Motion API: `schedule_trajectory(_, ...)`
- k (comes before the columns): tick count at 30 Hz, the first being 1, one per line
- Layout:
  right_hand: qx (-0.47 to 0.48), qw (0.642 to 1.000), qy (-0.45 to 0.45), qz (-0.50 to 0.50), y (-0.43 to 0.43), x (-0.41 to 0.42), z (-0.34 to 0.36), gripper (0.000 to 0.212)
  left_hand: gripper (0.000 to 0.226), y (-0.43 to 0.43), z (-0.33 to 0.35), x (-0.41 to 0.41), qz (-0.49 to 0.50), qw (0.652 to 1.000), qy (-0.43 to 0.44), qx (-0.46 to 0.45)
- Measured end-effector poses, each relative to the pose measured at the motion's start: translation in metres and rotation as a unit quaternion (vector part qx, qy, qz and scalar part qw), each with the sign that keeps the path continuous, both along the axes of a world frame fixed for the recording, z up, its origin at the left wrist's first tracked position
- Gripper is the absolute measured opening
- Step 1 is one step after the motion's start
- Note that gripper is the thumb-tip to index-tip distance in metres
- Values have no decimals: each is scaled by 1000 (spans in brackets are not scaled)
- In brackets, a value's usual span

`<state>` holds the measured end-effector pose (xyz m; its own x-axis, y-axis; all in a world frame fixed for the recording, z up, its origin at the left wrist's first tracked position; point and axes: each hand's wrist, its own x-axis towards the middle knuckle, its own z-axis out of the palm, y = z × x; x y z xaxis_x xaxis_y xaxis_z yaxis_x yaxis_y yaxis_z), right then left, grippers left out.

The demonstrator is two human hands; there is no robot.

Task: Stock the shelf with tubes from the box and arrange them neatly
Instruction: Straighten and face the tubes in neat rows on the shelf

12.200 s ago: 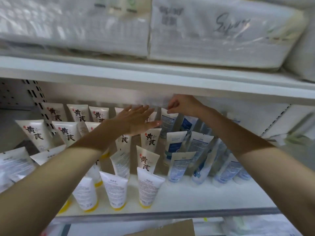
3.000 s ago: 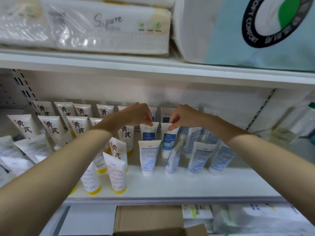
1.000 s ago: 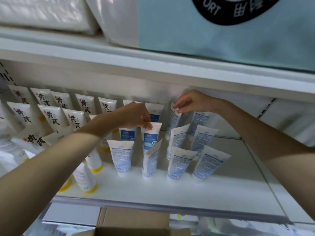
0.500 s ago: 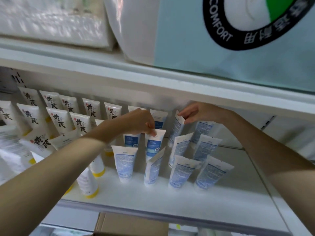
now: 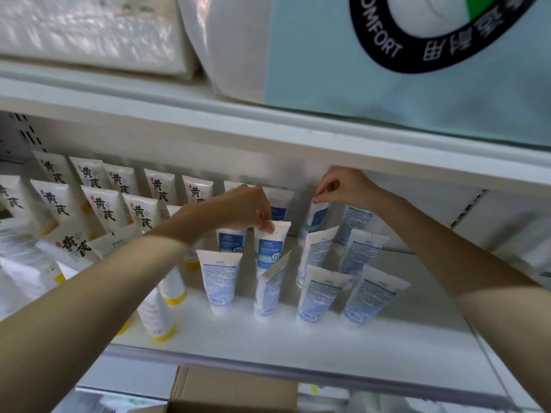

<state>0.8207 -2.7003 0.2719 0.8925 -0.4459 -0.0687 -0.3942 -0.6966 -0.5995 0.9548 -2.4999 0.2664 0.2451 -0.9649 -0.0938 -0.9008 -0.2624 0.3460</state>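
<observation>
Straightening blue tubes (image 5: 269, 251) on a nearly stocked shelf (image 5: 298, 338), I see both hands pinching tube tops: left hand (image 5: 247, 208), right hand (image 5: 346, 186).

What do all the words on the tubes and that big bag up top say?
"OMFORT": in the black ring on the big blue pack on the upper shelf; the start is cut off, and the characters beside it are partly cut off.
"黄芪": in black brush strokes on the cream tubes at left.
"控": in a small circle on the blue tube pinched by the left hand.
Fine print on the blue tubes: too small to read.
</observation>
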Motion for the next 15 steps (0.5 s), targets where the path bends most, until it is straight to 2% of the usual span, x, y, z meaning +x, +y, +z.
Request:
schedule_trajectory(6, -23, 1000, 1, 12, -6, -2, -3, 14, 22, -4, 3, 0, -3, 1000, -10, 17)
schedule_trajectory(11, -20, 998, 41, 37, 0, -2, 0, 14, 26, -2, 0, -1, -6, 1000, -16, 25)
schedule_trajectory(15, -34, 998, 47, 17, -4, 1, -4, 3, 29, -1, 0, -2, -4, 1000, -13, 28)
